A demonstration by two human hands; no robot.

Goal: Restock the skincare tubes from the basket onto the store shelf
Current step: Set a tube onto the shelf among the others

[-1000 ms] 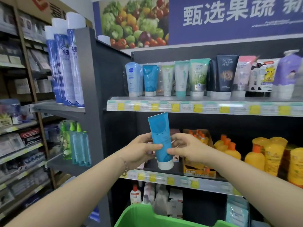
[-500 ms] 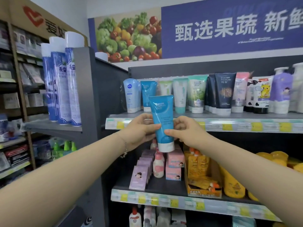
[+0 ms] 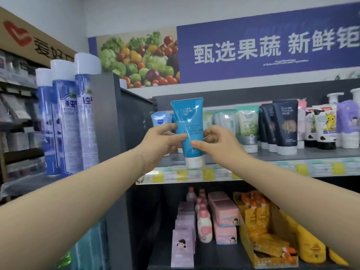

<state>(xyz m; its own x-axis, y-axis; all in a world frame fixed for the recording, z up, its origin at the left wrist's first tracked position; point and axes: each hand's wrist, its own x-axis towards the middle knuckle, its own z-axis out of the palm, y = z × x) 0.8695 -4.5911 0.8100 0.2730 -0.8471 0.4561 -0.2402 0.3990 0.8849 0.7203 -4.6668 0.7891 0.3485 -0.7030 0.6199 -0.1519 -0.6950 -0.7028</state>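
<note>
A blue skincare tube [image 3: 190, 121] with a white cap pointing down stands upright at the front of the top shelf [image 3: 253, 168], its cap at the shelf's front lip. My left hand [image 3: 161, 141] pinches its left side and my right hand [image 3: 216, 142] pinches its right side. Behind it stand a pale blue tube [image 3: 160, 119], another blue tube partly hidden, and a row of green tubes [image 3: 247, 123] and black tubes [image 3: 285, 123]. The basket is out of view.
Tall blue spray cans [image 3: 66, 121] stand on the grey shelf unit to the left. Pink boxes [image 3: 224, 217], pink bottles and an orange carton [image 3: 259, 230] fill the shelf below. White and purple bottles [image 3: 346, 121] stand at the top shelf's right end.
Both hands have lifted the blue tube from below the top shelf up to its front edge. The view has tilted upward, and the green basket has dropped out of sight.
</note>
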